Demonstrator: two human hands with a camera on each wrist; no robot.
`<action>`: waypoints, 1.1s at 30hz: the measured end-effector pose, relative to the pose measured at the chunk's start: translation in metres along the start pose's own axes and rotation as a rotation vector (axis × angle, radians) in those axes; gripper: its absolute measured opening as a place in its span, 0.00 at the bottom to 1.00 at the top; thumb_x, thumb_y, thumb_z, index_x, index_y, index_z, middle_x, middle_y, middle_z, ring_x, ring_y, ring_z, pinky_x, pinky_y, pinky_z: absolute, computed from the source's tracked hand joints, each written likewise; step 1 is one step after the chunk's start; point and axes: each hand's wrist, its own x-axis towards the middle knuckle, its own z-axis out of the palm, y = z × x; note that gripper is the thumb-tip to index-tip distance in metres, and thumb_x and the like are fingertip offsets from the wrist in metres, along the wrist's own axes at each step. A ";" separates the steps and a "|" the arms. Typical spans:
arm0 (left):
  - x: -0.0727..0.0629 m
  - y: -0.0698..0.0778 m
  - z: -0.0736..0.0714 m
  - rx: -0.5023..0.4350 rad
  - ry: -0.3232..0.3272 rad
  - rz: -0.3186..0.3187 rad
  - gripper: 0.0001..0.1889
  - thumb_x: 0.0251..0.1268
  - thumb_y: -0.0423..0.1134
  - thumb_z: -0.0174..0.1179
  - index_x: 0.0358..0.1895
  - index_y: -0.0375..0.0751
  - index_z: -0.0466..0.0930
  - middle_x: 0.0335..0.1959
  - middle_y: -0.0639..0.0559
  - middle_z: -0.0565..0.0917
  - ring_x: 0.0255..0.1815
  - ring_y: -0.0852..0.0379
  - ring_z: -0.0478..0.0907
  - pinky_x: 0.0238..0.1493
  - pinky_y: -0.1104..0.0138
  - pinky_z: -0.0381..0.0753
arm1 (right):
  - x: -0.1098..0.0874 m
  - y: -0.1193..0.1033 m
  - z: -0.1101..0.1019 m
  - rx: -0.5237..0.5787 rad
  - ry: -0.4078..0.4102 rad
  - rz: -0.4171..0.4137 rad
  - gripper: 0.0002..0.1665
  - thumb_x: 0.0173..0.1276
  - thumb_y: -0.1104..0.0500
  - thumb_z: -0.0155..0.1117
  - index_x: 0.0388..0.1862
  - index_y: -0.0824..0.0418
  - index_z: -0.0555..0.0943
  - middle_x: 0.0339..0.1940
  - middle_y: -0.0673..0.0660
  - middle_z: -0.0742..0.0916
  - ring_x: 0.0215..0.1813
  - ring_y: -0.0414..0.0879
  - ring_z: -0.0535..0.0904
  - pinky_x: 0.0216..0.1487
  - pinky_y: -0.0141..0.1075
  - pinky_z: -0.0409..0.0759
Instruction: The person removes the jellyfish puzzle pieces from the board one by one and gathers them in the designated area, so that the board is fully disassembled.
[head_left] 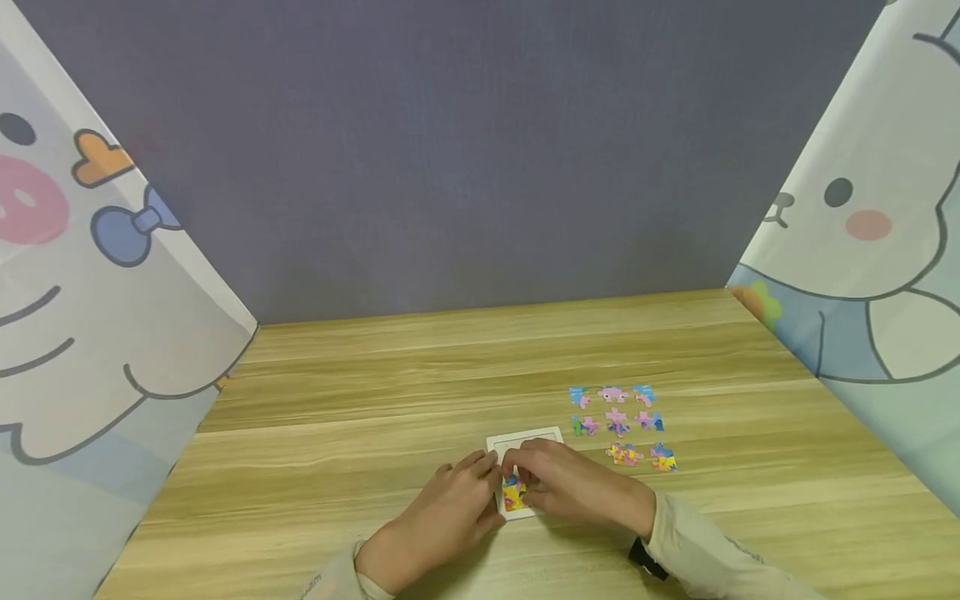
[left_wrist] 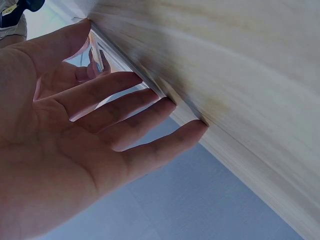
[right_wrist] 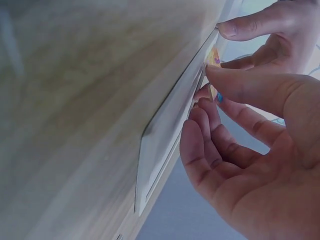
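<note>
A white puzzle tray [head_left: 527, 436] lies flat on the wooden table, partly covered by both hands. My left hand [head_left: 448, 510] rests along its left edge, the fingers extended and fingertips against the rim in the left wrist view. Over the tray's lower left corner, my right hand [head_left: 573, 485] pinches a yellow and blue jigsaw piece [head_left: 513, 493] between thumb and fingers. That piece [right_wrist: 215, 56] is tilted up on edge in the right wrist view, and fingers hide part of it.
To the right of the tray, several loose jigsaw pieces [head_left: 617, 418] lie in three rows, pink and blue ones above, yellow ones [head_left: 624, 454] lowest. A grey panel [head_left: 480, 167] stands behind the table [head_left: 337, 400]. Cartoon-printed panels [head_left: 172, 333] flank both sides.
</note>
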 end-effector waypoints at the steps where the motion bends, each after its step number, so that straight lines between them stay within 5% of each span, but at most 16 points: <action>1: 0.000 0.000 0.000 0.003 -0.002 0.001 0.28 0.61 0.52 0.69 0.59 0.37 0.80 0.62 0.41 0.79 0.63 0.44 0.77 0.46 0.51 0.84 | 0.000 0.000 0.000 0.015 0.001 -0.003 0.13 0.61 0.67 0.70 0.42 0.56 0.79 0.28 0.43 0.79 0.31 0.31 0.72 0.34 0.25 0.74; 8: -0.002 0.000 0.000 0.012 -0.014 -0.006 0.30 0.62 0.52 0.68 0.61 0.37 0.79 0.63 0.42 0.78 0.64 0.45 0.76 0.47 0.51 0.84 | -0.001 0.001 0.000 0.088 -0.027 -0.012 0.11 0.66 0.69 0.65 0.43 0.57 0.78 0.22 0.40 0.79 0.23 0.26 0.70 0.27 0.22 0.73; 18: 0.001 0.000 0.000 0.016 -0.035 -0.012 0.25 0.62 0.52 0.68 0.56 0.38 0.81 0.64 0.44 0.78 0.65 0.47 0.75 0.46 0.51 0.84 | -0.002 0.001 -0.012 0.112 -0.014 0.007 0.10 0.66 0.69 0.64 0.41 0.56 0.77 0.25 0.42 0.82 0.26 0.28 0.74 0.30 0.24 0.75; 33: 0.002 0.000 0.002 0.017 0.031 0.002 0.24 0.60 0.51 0.70 0.51 0.36 0.82 0.59 0.42 0.81 0.62 0.48 0.78 0.43 0.55 0.85 | -0.019 0.010 -0.035 0.139 0.074 0.069 0.09 0.69 0.68 0.63 0.44 0.58 0.79 0.28 0.47 0.85 0.28 0.31 0.76 0.32 0.29 0.78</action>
